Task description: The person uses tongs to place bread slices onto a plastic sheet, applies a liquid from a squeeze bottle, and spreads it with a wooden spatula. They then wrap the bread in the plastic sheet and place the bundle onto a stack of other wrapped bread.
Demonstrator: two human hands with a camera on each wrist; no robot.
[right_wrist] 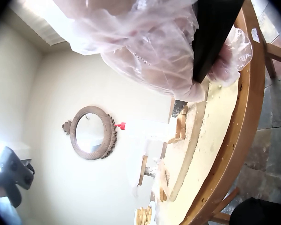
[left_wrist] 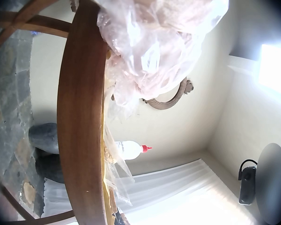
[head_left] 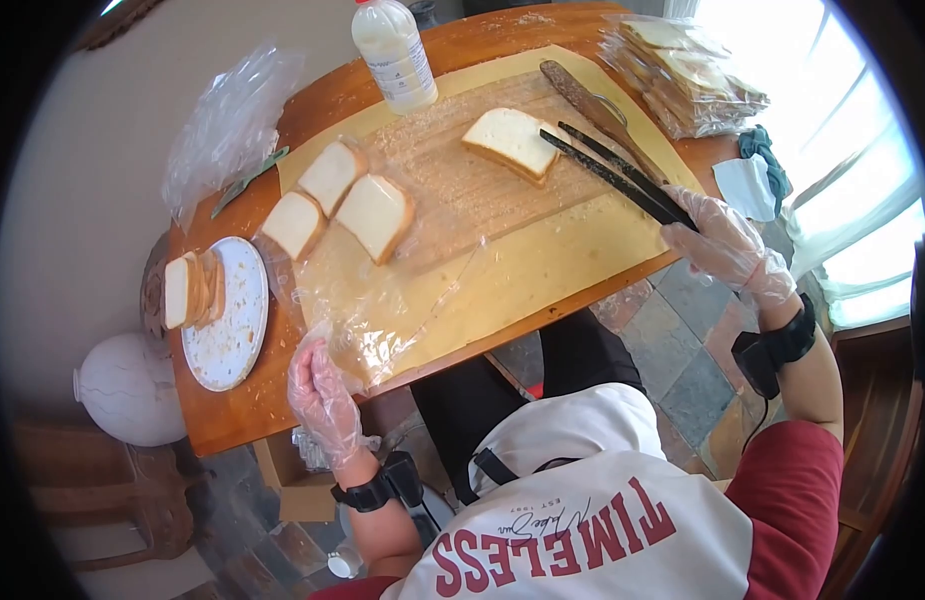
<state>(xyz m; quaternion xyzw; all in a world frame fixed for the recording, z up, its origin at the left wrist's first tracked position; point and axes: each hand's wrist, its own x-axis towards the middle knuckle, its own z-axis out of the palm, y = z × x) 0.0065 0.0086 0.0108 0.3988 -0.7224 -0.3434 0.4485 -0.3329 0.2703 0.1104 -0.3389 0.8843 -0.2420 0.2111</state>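
The right hand (head_left: 722, 240), in a clear plastic glove, has its fingers curled round a pair of long black tongs (head_left: 627, 175). The tong tips lie over the right edge of a white, brown-crusted slice of bread (head_left: 507, 137); whether they grip it cannot be told. The gloved left hand (head_left: 327, 395) pinches the near edge of a crinkled clear plastic sheet (head_left: 377, 335), on which three more white bread slices (head_left: 377, 212) lie close together.

The single slice sits on a crumb-strewn light wooden board (head_left: 447, 205), over a yellow mat (head_left: 542, 268) on the brown wooden surface (head_left: 212, 425). Just beyond the tongs, a long brown utensil (head_left: 592, 108) lies slantwise, close to their path. A milky white bottle with a red cap (head_left: 394, 62) stands at the far side, behind the slices. To the left are a bunched clear plastic bag (head_left: 232, 115) and a white oval plate (head_left: 227, 365) bearing a stack of bread slices with brown sides (head_left: 194, 290). To the right are bagged slices (head_left: 692, 75), a white paper (head_left: 744, 188) and a dark green cloth (head_left: 767, 165).

The right forearm reaches up at the surface's right edge, the tongs angled inward; the left hand is raised at the near edge, fingers pointing away from the body.
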